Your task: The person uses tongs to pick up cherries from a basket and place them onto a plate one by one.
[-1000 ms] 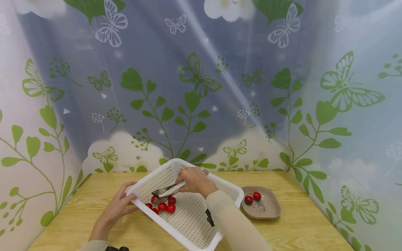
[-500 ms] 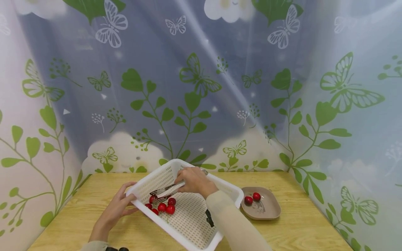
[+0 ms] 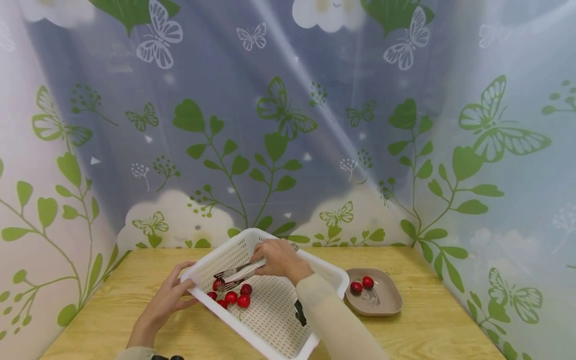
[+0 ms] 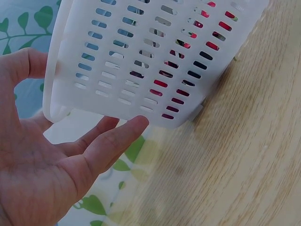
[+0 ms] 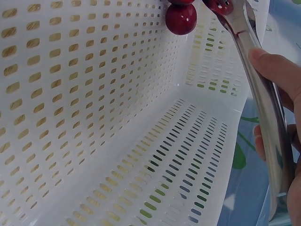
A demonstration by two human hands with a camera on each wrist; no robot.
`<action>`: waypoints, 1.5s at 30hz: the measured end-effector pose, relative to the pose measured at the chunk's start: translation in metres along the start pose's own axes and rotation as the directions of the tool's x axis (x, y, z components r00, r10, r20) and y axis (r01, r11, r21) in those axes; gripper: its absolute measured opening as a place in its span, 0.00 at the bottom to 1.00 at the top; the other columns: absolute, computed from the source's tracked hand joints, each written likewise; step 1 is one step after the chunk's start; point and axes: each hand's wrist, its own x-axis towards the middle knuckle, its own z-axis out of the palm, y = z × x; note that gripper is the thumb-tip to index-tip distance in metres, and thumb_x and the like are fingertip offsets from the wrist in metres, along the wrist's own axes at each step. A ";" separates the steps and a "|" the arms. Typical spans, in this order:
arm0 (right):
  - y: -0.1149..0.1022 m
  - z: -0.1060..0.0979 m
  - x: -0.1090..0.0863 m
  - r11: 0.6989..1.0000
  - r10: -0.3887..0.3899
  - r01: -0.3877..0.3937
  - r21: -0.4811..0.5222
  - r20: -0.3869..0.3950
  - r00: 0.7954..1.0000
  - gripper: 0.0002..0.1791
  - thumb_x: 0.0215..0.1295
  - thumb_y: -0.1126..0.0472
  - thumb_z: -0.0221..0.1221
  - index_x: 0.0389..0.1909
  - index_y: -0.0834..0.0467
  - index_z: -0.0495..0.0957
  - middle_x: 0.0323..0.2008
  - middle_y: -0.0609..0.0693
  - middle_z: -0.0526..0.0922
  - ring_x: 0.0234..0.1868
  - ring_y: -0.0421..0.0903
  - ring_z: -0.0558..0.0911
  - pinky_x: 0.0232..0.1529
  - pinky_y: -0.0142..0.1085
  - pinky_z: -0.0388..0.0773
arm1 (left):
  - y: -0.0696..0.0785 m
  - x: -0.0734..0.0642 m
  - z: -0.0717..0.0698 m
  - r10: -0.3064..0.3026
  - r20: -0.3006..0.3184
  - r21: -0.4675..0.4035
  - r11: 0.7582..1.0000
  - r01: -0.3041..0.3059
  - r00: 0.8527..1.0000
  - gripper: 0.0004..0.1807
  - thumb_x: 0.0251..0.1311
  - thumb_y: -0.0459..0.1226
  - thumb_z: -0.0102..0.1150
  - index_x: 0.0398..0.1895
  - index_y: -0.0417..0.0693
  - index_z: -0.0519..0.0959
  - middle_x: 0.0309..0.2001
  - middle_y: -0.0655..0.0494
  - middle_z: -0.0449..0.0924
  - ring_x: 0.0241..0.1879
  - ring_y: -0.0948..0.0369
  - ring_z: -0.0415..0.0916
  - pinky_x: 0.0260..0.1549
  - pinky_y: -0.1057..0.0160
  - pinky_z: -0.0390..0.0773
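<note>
My left hand grips the left end of a white perforated plastic basket, thumb over the rim, fingers against the outside. In my right hand are metal tongs, held over the basket's inside with their tips pointing down and left. Several glossy red cherries lie gathered at the basket's left end, around the tong tips. In the right wrist view the tongs reach up to a dark red cherry. Whether the tips pinch a cherry cannot be made out.
A beige dish holding two cherries stands on the wooden table, right of the basket. A patterned curtain hangs behind the table and along both sides.
The tong tips have shifted slightly left, and the cherries near them have moved a little the same way. My left hand and the basket stay in place.
</note>
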 end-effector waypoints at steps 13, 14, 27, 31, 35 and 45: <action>0.004 -0.002 0.002 1.000 0.008 -0.008 0.017 0.008 1.000 0.16 0.57 0.44 0.74 0.46 0.39 0.90 0.48 0.37 0.89 0.44 0.36 0.86 0.41 0.29 0.84 | 0.001 0.003 -0.001 0.013 0.001 -0.002 1.000 -0.013 1.000 0.31 0.73 0.35 0.46 0.78 0.51 0.54 0.67 0.29 0.67 0.48 0.55 0.82 0.51 0.51 0.88; 0.004 -0.002 0.002 1.000 0.008 -0.008 0.019 0.007 1.000 0.16 0.57 0.44 0.74 0.46 0.39 0.90 0.47 0.37 0.89 0.43 0.36 0.86 0.41 0.29 0.85 | 0.001 0.003 -0.001 0.014 0.000 -0.001 1.000 -0.014 1.000 0.31 0.73 0.35 0.46 0.78 0.51 0.54 0.67 0.29 0.67 0.48 0.55 0.82 0.51 0.51 0.88; 0.002 -0.001 0.000 0.999 0.025 -0.025 0.042 -0.004 1.000 0.15 0.55 0.45 0.75 0.44 0.40 0.91 0.46 0.37 0.90 0.43 0.37 0.87 0.41 0.31 0.85 | 0.001 0.000 0.000 0.003 -0.003 0.007 1.000 -0.003 1.000 0.32 0.73 0.35 0.46 0.78 0.51 0.54 0.67 0.29 0.68 0.47 0.55 0.82 0.51 0.51 0.88; 0.002 -0.002 0.000 0.999 0.030 -0.029 0.044 -0.013 0.999 0.16 0.55 0.45 0.76 0.45 0.40 0.91 0.46 0.37 0.90 0.43 0.37 0.87 0.39 0.30 0.84 | 0.000 0.000 0.000 -0.001 -0.008 0.006 1.000 0.001 1.000 0.32 0.73 0.35 0.46 0.78 0.51 0.54 0.67 0.29 0.68 0.48 0.55 0.82 0.52 0.50 0.88; 0.002 -0.002 0.000 0.999 0.032 -0.031 0.041 -0.020 0.999 0.16 0.56 0.44 0.75 0.45 0.39 0.91 0.46 0.37 0.90 0.42 0.36 0.86 0.35 0.27 0.82 | 0.000 0.001 0.000 0.000 -0.003 0.007 1.000 0.000 1.000 0.32 0.73 0.35 0.46 0.78 0.51 0.54 0.67 0.29 0.67 0.48 0.55 0.82 0.52 0.50 0.88; 0.002 -0.009 -0.003 1.000 -0.026 0.025 -0.009 -0.078 0.997 0.16 0.55 0.44 0.75 0.44 0.41 0.91 0.44 0.38 0.90 0.42 0.38 0.86 0.38 0.31 0.84 | 0.000 -0.001 0.001 0.000 -0.007 0.001 1.000 0.000 1.000 0.32 0.73 0.35 0.47 0.78 0.51 0.55 0.68 0.28 0.67 0.48 0.54 0.83 0.52 0.49 0.88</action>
